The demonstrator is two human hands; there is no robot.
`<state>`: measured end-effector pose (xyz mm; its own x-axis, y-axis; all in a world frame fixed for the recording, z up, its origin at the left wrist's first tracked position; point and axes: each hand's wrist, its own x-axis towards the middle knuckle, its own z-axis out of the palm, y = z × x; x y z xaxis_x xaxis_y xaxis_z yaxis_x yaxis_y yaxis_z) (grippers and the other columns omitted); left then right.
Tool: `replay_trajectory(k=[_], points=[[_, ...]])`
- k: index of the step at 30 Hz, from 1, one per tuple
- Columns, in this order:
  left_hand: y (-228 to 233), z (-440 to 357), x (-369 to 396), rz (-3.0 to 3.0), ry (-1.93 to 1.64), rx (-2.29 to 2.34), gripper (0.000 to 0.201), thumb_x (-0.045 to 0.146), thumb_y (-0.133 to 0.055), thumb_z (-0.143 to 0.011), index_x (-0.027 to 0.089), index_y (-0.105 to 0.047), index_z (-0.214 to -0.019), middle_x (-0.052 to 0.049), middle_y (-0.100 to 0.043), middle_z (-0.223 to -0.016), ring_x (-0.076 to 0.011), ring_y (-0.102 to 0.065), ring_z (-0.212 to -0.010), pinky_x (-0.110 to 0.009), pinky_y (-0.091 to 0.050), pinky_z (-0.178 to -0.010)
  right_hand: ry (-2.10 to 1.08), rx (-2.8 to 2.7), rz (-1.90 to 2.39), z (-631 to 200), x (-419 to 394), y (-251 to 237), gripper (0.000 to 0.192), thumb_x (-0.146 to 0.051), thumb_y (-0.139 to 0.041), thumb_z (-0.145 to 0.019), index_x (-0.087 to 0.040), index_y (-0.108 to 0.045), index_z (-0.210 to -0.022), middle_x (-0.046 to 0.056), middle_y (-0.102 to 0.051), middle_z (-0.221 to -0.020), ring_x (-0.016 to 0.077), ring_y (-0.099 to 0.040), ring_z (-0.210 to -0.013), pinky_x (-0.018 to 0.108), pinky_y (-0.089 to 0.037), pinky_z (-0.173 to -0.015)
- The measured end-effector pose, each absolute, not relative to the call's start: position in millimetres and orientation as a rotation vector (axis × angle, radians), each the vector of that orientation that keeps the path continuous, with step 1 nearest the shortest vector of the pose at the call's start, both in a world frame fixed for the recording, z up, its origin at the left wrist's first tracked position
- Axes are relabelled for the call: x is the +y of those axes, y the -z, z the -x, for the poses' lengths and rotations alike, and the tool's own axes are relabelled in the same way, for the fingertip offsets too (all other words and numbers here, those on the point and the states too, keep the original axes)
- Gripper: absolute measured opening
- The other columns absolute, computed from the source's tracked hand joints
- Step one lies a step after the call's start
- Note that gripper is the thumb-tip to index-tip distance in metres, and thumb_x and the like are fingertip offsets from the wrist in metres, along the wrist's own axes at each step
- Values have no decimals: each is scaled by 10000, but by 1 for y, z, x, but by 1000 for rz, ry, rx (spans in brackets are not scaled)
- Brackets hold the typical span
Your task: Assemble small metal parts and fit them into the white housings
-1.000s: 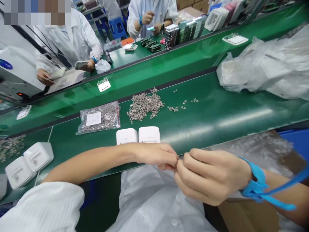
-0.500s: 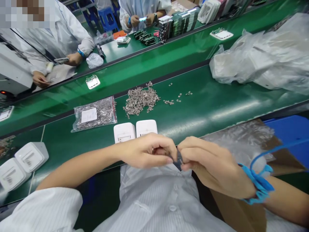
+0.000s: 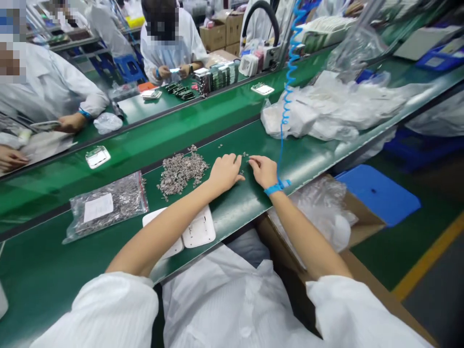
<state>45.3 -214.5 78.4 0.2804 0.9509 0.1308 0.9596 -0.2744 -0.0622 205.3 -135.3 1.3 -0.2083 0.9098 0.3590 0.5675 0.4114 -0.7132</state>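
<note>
A clear bag of small metal parts (image 3: 108, 207) with a white label lies at the left on the green bench (image 3: 43, 270). Right of it are two white housings (image 3: 197, 231), partly under the left forearm. A loose pile of metal parts (image 3: 181, 170) sits just left of the left hand (image 3: 224, 171), which rests palm down, fingers spread, gripping nothing visible. A few scattered metal pieces (image 3: 245, 154) lie between the hands. The right hand (image 3: 264, 170), with a blue wrist strap (image 3: 275, 187), reaches them with curled fingers; it possibly pinches one, too small to tell.
</note>
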Motion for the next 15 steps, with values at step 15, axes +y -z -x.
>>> replay_trajectory(k=[15], points=[[-31, 1, -492, 810, 291, -2823, 522, 521, -523, -850, 124, -529, -1187, -167, -631, -1096, -346, -587, -1053, -480, -415, -910, -764, -2279, 465, -123, -370, -10, 379, -350, -576, -950, -244, -586, -1313, 123, -629, -1202, 274, -593, -1041, 421, -521, -869]])
